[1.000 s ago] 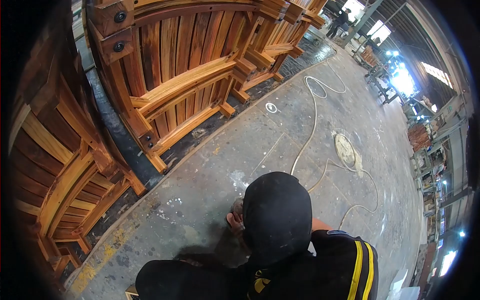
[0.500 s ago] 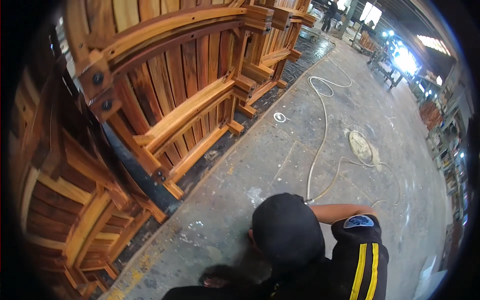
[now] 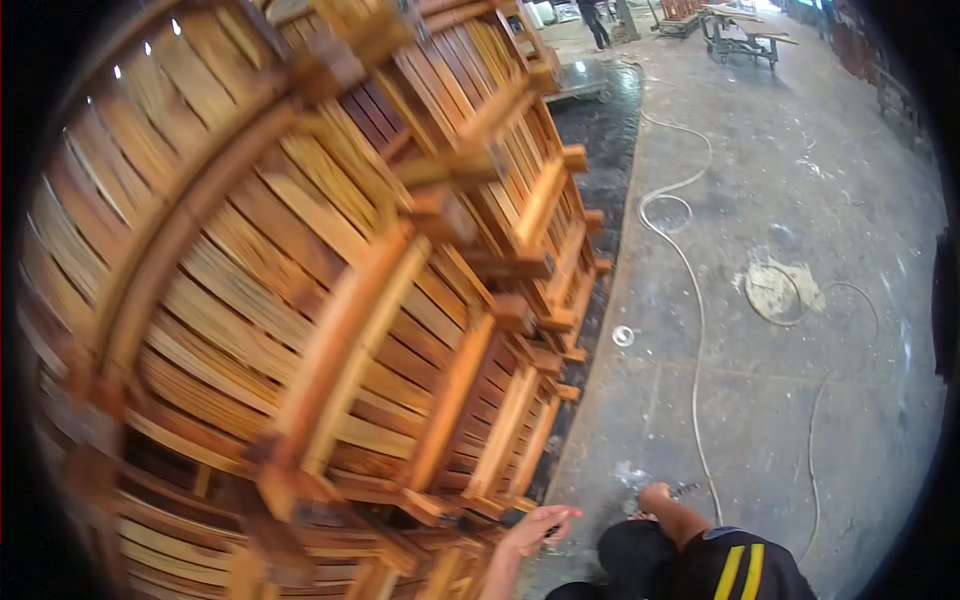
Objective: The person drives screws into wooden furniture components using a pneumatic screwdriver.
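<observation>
My left hand [image 3: 541, 527] is raised beside the wooden benches [image 3: 345, 330], near the lower ends of their legs. Its fingers are closed in a pinch, and a small dark thing shows at them, too small to name. Farther right, my right hand [image 3: 656, 498] is low over the floor, closed round a slim, dark, rod-like piece [image 3: 688, 490] that sticks out to the right. A black rounded shape [image 3: 636, 558] covers the area just below this hand. The bench parts nearest the camera are smeared by motion.
A pale hose [image 3: 697, 400] snakes along the concrete floor [image 3: 740, 430], passing close to my right forearm. A white ring [image 3: 623, 336] and a pale floor patch [image 3: 775, 290] lie ahead. Far off are a wheeled cart [image 3: 742, 38] and a standing person [image 3: 594, 22].
The view has swung, and the benches now fill more of the left side. Both hands now show clearly; my right hand was hidden behind the black rounded shape before.
</observation>
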A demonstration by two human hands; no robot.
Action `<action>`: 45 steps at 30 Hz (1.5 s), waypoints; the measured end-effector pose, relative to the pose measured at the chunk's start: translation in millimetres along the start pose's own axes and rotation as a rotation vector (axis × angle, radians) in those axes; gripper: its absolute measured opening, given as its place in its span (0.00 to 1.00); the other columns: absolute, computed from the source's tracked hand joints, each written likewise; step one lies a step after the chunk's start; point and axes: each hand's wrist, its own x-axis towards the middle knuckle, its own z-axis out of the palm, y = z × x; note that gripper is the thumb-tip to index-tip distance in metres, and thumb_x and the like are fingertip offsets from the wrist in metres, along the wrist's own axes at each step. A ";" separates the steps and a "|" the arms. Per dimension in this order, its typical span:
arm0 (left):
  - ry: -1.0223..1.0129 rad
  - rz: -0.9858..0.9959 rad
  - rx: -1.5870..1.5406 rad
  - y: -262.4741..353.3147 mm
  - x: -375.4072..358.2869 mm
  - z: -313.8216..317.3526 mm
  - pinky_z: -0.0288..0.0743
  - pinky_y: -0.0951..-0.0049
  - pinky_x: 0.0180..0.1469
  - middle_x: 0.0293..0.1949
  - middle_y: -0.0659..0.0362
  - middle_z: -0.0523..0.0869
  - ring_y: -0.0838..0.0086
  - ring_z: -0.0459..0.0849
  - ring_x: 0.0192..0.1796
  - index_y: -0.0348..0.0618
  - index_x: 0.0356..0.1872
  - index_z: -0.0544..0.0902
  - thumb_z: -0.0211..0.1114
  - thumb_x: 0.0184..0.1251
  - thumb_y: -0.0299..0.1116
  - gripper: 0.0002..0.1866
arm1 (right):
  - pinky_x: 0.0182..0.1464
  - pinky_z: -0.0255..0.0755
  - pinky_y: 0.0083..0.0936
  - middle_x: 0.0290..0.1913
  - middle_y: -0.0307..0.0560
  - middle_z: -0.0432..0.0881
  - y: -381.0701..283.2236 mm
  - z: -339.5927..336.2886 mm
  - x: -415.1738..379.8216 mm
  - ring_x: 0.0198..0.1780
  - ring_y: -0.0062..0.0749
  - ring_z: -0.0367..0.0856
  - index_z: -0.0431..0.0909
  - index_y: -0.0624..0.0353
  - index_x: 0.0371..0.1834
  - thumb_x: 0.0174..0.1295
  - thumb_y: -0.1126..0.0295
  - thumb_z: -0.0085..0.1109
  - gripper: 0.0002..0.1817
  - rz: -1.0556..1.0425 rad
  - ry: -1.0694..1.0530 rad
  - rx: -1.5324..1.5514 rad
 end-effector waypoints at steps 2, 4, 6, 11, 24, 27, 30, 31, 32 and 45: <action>0.098 0.103 -0.071 44.4 -18.0 59.1 0.56 0.82 0.19 0.20 0.65 0.72 0.83 0.65 0.19 0.36 0.47 0.76 0.54 0.71 0.38 0.15 | 0.50 0.74 0.42 0.51 0.45 0.81 2.0 -64.9 -91.1 0.53 0.39 0.79 0.82 0.48 0.47 0.51 0.60 0.56 0.19 0.031 0.019 0.098; 0.171 0.172 -0.137 71.6 -32.9 112.7 0.56 0.82 0.20 0.19 0.64 0.72 0.82 0.65 0.18 0.36 0.46 0.76 0.54 0.71 0.38 0.15 | 0.51 0.74 0.41 0.52 0.45 0.80 17.2 -123.5 -150.8 0.54 0.39 0.79 0.82 0.49 0.47 0.51 0.60 0.57 0.19 0.054 -0.012 0.175; 0.233 0.250 -0.306 87.8 -45.7 157.0 0.58 0.80 0.21 0.22 0.61 0.75 0.79 0.69 0.20 0.34 0.46 0.76 0.54 0.71 0.37 0.15 | 0.50 0.75 0.37 0.50 0.46 0.81 42.3 -132.6 -191.5 0.52 0.40 0.80 0.83 0.50 0.45 0.47 0.58 0.59 0.20 0.183 0.055 0.289; 0.112 0.267 -0.577 133.2 -81.8 252.0 0.66 0.78 0.26 0.29 0.58 0.77 0.76 0.73 0.27 0.32 0.51 0.74 0.52 0.71 0.35 0.16 | 0.44 0.76 0.32 0.40 0.48 0.84 115.8 -159.2 -259.0 0.43 0.39 0.83 0.84 0.52 0.39 0.39 0.57 0.63 0.21 0.111 -0.176 0.290; 0.135 0.473 -0.275 173.8 -141.6 327.5 0.63 0.85 0.24 0.31 0.60 0.80 0.83 0.73 0.27 0.37 0.50 0.76 0.54 0.70 0.43 0.19 | 0.34 0.74 0.31 0.29 0.48 0.84 153.6 -207.9 -386.8 0.32 0.37 0.83 0.83 0.58 0.29 0.39 0.63 0.64 0.14 0.279 -0.118 0.392; 0.356 0.551 -0.322 146.4 -157.0 316.3 0.62 0.84 0.24 0.29 0.59 0.81 0.83 0.73 0.26 0.36 0.46 0.78 0.56 0.70 0.42 0.17 | 0.32 0.73 0.31 0.28 0.50 0.83 113.2 -227.6 -402.4 0.31 0.38 0.83 0.83 0.62 0.28 0.39 0.64 0.64 0.14 0.190 0.078 0.521; 0.472 0.623 -0.554 111.2 -183.1 305.7 0.63 0.83 0.23 0.29 0.57 0.81 0.81 0.73 0.25 0.35 0.44 0.79 0.56 0.69 0.38 0.15 | 0.30 0.73 0.30 0.26 0.52 0.83 68.0 -253.3 -411.3 0.29 0.38 0.83 0.82 0.65 0.28 0.40 0.65 0.65 0.14 0.075 0.217 0.652; 0.469 0.618 -0.556 95.6 -187.5 299.4 0.63 0.83 0.23 0.29 0.57 0.81 0.81 0.73 0.25 0.35 0.44 0.79 0.56 0.69 0.38 0.15 | 0.30 0.73 0.30 0.26 0.53 0.83 55.0 -261.8 -412.5 0.28 0.38 0.83 0.82 0.66 0.27 0.40 0.65 0.65 0.15 0.047 0.238 0.690; 0.530 0.626 -0.634 78.2 -190.5 290.8 0.64 0.82 0.23 0.29 0.56 0.81 0.80 0.74 0.25 0.34 0.45 0.78 0.57 0.68 0.36 0.14 | 0.30 0.72 0.29 0.24 0.50 0.82 48.5 -262.5 -400.4 0.28 0.34 0.81 0.80 0.66 0.25 0.38 0.66 0.67 0.14 0.034 0.229 0.755; 0.808 0.920 -0.967 50.8 -275.3 269.6 0.70 0.81 0.23 0.32 0.52 0.83 0.74 0.78 0.26 0.34 0.40 0.79 0.59 0.66 0.31 0.09 | 0.20 0.63 0.18 0.23 0.34 0.77 -108.4 -413.8 -515.8 0.18 0.17 0.70 0.78 0.60 0.30 0.43 0.77 0.62 0.09 -0.763 0.019 1.138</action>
